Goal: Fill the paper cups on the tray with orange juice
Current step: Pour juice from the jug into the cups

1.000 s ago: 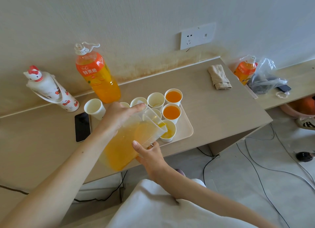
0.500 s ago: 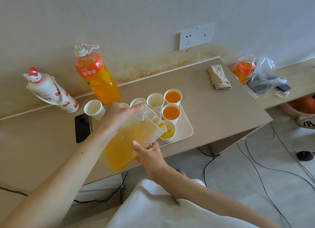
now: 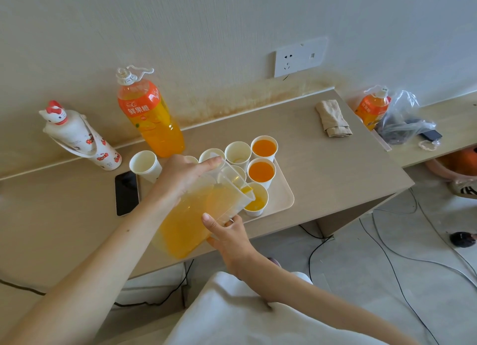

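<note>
Item 1: beige rectangular plastic tray (image 3: 284, 199), lying on a pale wooden table (image 3: 335, 169) near its front edge.

Item 2: white paper cups on the tray. The far-right cup (image 3: 263, 148) and the middle-right cup (image 3: 260, 172) are full of orange juice. The near-right cup (image 3: 258, 203) is partly full. The far-row empty cup (image 3: 237, 152) stands just left of the far-right cup. Other cups are largely hidden behind the pitcher.

Item 3: clear plastic pitcher (image 3: 204, 213), holding orange juice, tilted over the tray's near-left side, with its spout above the near-right cup.

Item 4: left hand (image 3: 184, 175), forearm reaching in from the lower left. It grips the pitcher's upper part, index finger stretched along the top.

Item 5: right hand (image 3: 228, 237), below the tray's near edge. It clasps the pitcher's lower wall, thumb raised against the side and fingers underneath.

Item 6: left of the tray stand a lone white paper cup (image 3: 145, 165), a black phone (image 3: 126, 192) and a tall orange juice bottle (image 3: 151, 117).
</note>
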The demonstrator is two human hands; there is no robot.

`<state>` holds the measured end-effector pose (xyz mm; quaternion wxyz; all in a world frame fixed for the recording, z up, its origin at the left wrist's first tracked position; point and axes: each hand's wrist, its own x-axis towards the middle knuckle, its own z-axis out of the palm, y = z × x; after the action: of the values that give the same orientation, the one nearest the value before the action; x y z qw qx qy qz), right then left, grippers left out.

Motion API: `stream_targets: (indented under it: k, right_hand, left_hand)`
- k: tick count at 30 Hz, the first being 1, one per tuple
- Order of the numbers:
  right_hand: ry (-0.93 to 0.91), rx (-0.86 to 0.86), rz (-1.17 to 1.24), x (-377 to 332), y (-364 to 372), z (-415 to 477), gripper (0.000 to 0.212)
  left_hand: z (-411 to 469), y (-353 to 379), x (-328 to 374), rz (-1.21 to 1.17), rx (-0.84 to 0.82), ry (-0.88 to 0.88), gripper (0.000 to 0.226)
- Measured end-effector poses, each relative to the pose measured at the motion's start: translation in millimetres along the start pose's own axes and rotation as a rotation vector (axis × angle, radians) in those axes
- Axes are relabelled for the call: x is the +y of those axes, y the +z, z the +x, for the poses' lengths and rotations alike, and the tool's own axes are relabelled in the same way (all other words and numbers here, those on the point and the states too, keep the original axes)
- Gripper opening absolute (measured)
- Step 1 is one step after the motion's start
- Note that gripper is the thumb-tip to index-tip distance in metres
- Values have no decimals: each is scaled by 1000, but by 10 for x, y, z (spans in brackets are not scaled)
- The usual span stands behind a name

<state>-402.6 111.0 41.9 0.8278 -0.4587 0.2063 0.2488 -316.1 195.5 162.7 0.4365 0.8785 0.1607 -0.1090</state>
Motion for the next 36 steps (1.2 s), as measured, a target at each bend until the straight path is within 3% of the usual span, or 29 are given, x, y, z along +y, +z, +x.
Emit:
stream_targets:
  k: [7,14,28,36]
  right_hand:
    - [-3,-13,-8,-17,14,-26,87]
    - [-8,-2,4,-17,15,-11,98]
    - [-4,0,2,-34,24,-38,99]
    - [-5,-8,24,-43,25,-57,91]
  left_hand:
    - [-6,-16,-15,-3,-2,6,58]
    - [-20,-16,6,-2,1,6,59]
    - [-45,-27,36,33,-11,-4,59]
    - [-65,-26,42,48,-2,-9,59]
